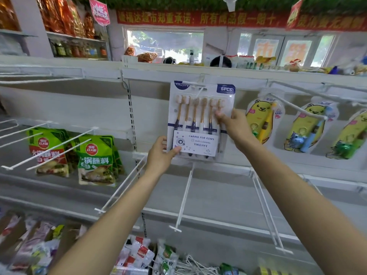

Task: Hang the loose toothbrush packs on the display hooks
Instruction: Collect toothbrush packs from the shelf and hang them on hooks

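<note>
left hand (159, 153) and right hand (234, 126) each hold a grip on the toothbrush pack (199, 120) between them.

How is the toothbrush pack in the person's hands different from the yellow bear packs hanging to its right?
The six-brush pack is a flat white rectangle printed with words; the bear packs are yellow and shaped like cartoon bears. It shows six brushes in a row, while each bear pack seems to hold only one or two. The left hand and right hand grip it, while the bear packs hang untouched. Both sit on white display hooks.
</note>
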